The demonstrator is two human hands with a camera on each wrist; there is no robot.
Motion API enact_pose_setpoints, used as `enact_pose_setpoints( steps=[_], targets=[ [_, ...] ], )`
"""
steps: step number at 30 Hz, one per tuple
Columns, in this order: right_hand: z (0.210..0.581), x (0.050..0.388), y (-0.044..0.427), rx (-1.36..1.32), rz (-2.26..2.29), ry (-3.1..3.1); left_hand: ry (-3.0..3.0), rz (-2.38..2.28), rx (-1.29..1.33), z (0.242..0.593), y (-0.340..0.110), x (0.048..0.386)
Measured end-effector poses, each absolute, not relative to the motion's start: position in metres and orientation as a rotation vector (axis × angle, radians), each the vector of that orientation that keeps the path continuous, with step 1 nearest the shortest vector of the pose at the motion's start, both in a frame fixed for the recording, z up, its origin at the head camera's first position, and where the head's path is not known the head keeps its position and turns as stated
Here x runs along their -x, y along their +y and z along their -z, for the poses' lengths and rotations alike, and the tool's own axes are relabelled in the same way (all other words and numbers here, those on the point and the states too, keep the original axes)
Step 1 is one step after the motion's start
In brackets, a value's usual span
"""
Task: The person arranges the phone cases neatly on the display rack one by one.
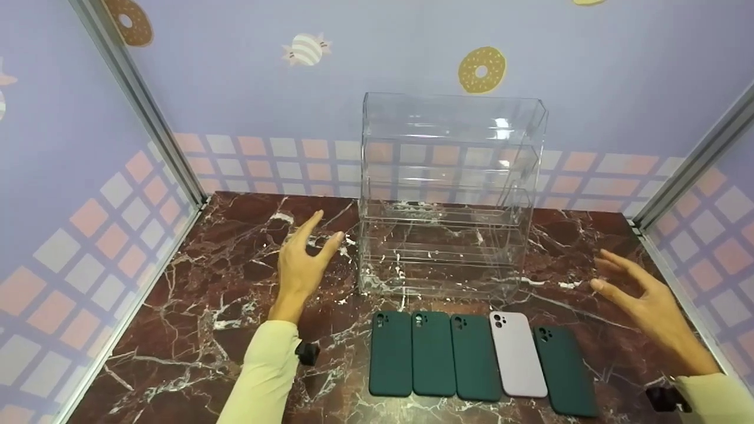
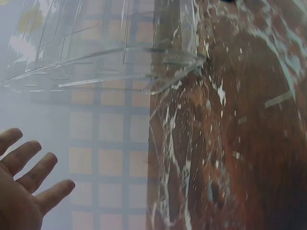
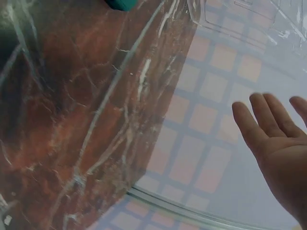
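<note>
A clear tiered rack [image 1: 447, 235] stands on the marbled table, its edge also showing in the left wrist view [image 2: 177, 72]. My left hand [image 1: 303, 259] is held left of the rack, fingers extended and holding nothing; the left wrist view shows the same hand [image 2: 29, 187] with spread fingers. To the right of the rack, my right hand [image 1: 651, 303] is empty, its fingers extended, as the right wrist view shows too [image 3: 283, 143]. In front of the rack lie several dark green phone cases [image 1: 391, 356] and one pale lilac case [image 1: 519, 356], side by side in a row.
Patterned panels [image 1: 265, 88] enclose the table [image 1: 194, 294] at the back and both sides, with metal posts [image 1: 141, 100] at the corners. A dark green piece [image 3: 121, 4] shows at the top edge of the right wrist view.
</note>
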State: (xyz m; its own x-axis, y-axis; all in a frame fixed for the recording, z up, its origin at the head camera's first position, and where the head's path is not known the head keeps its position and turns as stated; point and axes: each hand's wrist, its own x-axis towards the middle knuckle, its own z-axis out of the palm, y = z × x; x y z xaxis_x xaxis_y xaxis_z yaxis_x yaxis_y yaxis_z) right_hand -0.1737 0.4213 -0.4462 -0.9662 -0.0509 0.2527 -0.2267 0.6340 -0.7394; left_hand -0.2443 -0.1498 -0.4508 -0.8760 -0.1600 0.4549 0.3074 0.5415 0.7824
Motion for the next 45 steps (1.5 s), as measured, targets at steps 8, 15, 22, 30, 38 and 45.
enact_pose_setpoints(
  steps=[8,15,22,30,38,45],
  targets=[
    [0.464,0.17,0.429,-0.252,-1.34,-2.672,-2.16,1.52,0.113,0.454,-0.134,0.256],
    [0.481,0.166,0.43,-0.241,-1.313,-2.752,-2.126,1.656,0.089,0.457,-0.123,0.264],
    [0.496,0.164,0.429,-0.309,-1.394,-2.764,-2.131,1.707,0.106,0.46,-0.11,0.27],
    [0.507,0.162,0.427,-0.365,-1.379,-2.792,-2.154,1.68,0.086,0.465,-0.099,0.277],
    [0.513,0.161,0.428,-0.426,-1.29,-2.845,-2.153,1.673,0.011,0.471,-0.092,0.279],
    [0.515,0.159,0.43,-0.494,-1.303,-2.903,-2.15,1.7,-0.015,0.474,-0.09,0.281]
  ],
)
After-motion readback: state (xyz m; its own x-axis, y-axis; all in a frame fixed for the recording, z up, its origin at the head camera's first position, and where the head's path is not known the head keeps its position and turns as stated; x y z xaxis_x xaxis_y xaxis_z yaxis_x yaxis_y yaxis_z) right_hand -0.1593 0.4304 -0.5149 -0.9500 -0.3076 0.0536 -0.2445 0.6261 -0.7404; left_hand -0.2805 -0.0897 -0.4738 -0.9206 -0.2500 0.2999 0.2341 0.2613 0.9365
